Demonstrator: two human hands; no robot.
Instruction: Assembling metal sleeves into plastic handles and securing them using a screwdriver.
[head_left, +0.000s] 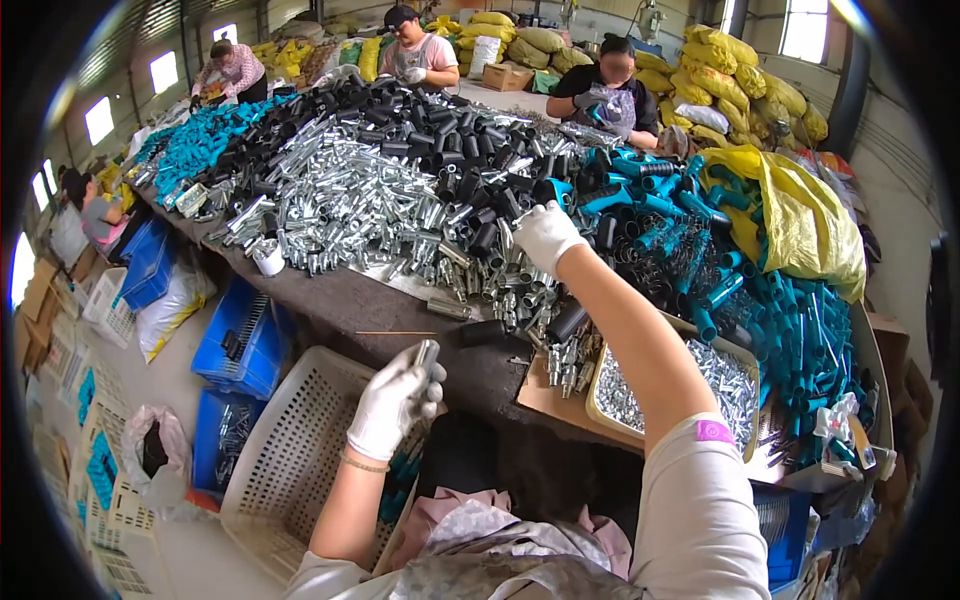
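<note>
My left hand [390, 408], in a white glove, is raised over the near edge of the table. Its fingers are wrapped round a short silver metal tube [427, 356] that sticks up past the thumb. Stretched out over the heap is my right hand [548, 238], also gloved in white. Its fingers curl downward at the border between black plastic sleeves [484, 238] and teal plastic handles [612, 200]; what they grip, if anything, is hidden. Left of it spreads a large pile of shiny metal tubes [345, 190]. Beneath my right forearm stands a tray [597, 405] of small metal parts.
A white perforated crate [300, 420] stands by my left arm, with blue bins [235, 340] beyond it. On the table lie a small white cup [269, 260], a thin stick [395, 333] and a yellow sack [800, 215]. Several co-workers sit or stand around the table.
</note>
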